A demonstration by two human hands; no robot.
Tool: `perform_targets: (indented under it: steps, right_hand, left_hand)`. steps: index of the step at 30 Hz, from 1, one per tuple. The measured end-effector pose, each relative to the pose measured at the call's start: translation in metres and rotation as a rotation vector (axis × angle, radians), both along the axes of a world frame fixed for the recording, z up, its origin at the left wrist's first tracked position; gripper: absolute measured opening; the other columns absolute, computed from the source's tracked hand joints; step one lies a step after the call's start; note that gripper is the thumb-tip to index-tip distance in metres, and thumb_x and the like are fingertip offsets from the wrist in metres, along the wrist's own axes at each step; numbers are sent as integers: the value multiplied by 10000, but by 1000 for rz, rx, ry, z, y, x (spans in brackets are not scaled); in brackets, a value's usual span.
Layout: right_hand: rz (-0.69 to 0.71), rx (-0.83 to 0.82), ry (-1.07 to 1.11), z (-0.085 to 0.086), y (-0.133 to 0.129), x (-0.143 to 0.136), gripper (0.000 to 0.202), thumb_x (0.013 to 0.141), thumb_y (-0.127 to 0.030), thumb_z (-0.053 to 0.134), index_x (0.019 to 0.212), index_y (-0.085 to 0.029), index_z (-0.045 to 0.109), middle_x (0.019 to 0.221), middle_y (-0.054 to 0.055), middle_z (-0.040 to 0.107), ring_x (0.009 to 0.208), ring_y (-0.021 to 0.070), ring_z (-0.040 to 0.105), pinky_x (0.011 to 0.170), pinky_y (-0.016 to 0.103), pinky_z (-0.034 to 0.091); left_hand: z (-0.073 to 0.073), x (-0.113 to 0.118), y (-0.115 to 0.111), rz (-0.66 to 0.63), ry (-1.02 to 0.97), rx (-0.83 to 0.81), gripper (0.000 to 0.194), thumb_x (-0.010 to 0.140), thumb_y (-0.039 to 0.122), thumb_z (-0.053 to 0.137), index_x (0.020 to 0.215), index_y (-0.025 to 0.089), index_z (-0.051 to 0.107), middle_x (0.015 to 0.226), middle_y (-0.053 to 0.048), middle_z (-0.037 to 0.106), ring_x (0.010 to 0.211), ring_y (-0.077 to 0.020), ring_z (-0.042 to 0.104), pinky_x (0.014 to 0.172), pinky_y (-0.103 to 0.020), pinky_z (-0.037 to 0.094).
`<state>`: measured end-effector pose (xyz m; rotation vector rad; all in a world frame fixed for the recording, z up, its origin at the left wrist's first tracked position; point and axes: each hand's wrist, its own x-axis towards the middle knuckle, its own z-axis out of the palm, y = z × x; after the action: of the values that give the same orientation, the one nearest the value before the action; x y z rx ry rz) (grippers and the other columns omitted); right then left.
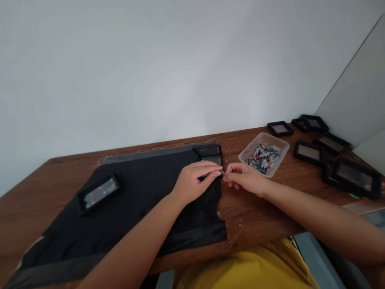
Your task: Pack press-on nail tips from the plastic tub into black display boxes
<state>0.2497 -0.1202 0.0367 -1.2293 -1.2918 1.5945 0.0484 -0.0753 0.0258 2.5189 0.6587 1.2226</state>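
My left hand (194, 180) grips the near edge of a black windowed display box (208, 151) at the right side of a black cloth (144, 180). Its thumb and fingers close over the box's near right corner. Fingertips of my right hand (244, 177) are pinched together at that same corner, almost touching my left fingertips. Whatever sits between them is too small to make out. Just beyond my right hand stands a clear plastic tub (279, 165) holding many small shiny coloured pieces (264, 156).
Another black display box (99, 192), with pale pieces behind its window, lies on the cloth's left half. Several black boxes (309, 152) are spread and partly stacked at the table's right end. A white wall (150, 72) rises behind the wooden table (252, 216).
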Motion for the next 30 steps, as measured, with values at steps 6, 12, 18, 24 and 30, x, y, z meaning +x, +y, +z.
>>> perform_targets:
  steps: [6,12,18,24,30]
  right_hand:
    - [-6,-24,-16,3,-1,-2,189,772,-232,667,638,-207,536,550,-56,580,457,73,451,468,195,332]
    - [-11,-22,-9,2,1,-4,178,791,-229,645,662,-208,525,548,-69,574,443,68,449,454,187,348]
    - [5,-9,-4,-4,0,-6,182,795,-257,663,685,-207,527,545,-78,559,443,64,438,447,182,337]
    - [10,8,2,-6,-1,-7,183,797,-283,672,702,-206,536,558,-77,558,458,62,438,456,182,345]
    - [30,20,36,-10,2,-6,157,781,-275,672,717,-202,548,580,-71,551,495,70,458,465,182,368]
  left_hand:
    - [-2,1,1,-25,15,69,185,996,268,626,1058,214,792,1001,-65,819,904,-205,776,842,-354,630]
    - [0,5,1,31,-22,66,149,971,192,645,1039,207,776,947,-57,808,886,-205,728,850,-391,581]
    - [0,7,-2,61,-111,-90,98,936,263,707,970,202,775,886,-50,795,804,-180,718,769,-324,582]
    - [-1,7,-4,90,-152,-231,127,921,315,722,937,211,792,871,-37,794,777,-167,732,750,-298,603]
    - [-3,6,0,-35,-143,-188,140,939,305,714,1023,225,793,919,-53,806,847,-177,737,801,-327,610]
